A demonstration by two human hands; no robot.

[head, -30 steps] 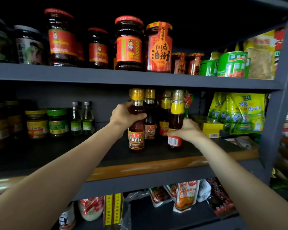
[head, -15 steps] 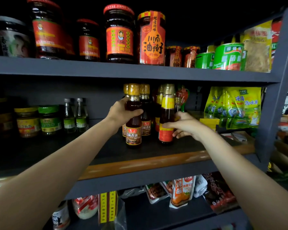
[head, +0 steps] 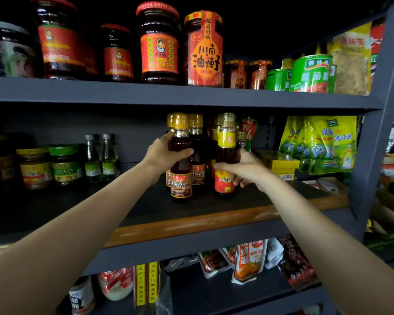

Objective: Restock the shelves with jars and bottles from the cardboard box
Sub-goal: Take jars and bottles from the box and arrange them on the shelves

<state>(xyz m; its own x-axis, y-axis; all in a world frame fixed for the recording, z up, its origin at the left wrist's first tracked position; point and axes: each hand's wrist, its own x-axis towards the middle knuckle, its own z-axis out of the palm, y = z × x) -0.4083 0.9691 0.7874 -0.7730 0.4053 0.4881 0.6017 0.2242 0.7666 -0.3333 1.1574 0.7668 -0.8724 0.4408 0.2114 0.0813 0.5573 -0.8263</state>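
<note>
Hands (head: 166, 153) (head: 248, 169) around slim glass bottles (head: 181, 169) (head: 225, 160)

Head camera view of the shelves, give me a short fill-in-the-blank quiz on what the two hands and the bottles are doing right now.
1. The left hand grips the dark sesame oil bottle with the orange-brown label, which stands on the ____ shelf.
2. The right hand holds the dark bottle with the yellow neck band and red label by its ____ side.
3. The green tin cans sit on the ____ shelf.

Missing words: middle; right; top
</note>
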